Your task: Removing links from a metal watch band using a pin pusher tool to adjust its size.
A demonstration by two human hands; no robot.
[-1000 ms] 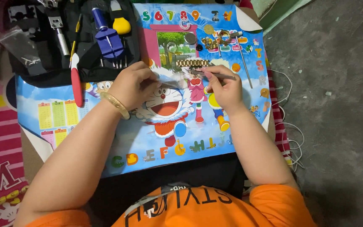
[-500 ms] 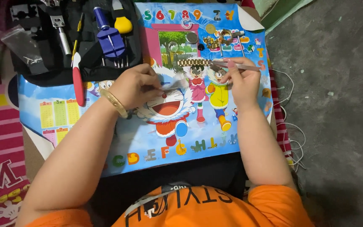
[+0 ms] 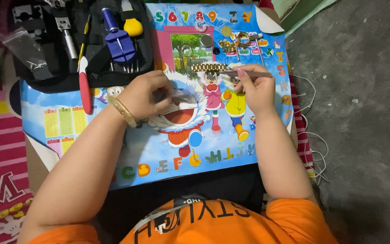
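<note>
My left hand (image 3: 144, 94), with a gold bangle (image 3: 123, 112) on the wrist, is closed around a small grey metal piece (image 3: 175, 96) over the cartoon poster (image 3: 73, 122) that covers the low table. My right hand (image 3: 254, 88) pinches a thin dark rod-like tool (image 3: 249, 73). The tool's tip lies at the end of a gold watch band (image 3: 208, 67), which rests flat on the poster. The two hands are apart, the right one farther from me than the left.
A black tool case (image 3: 46, 68) at the far left holds a blue tool (image 3: 118, 41), a yellow-handled tool (image 3: 133, 27) and a red-handled one (image 3: 84, 88). Small watch parts (image 3: 233, 43) lie beyond the band. White cables (image 3: 314, 140) hang at the right over grey concrete.
My right hand has moved away from the left hand, up and to the right, bringing the thin tool to the watch band. The left hand has stayed in place.
</note>
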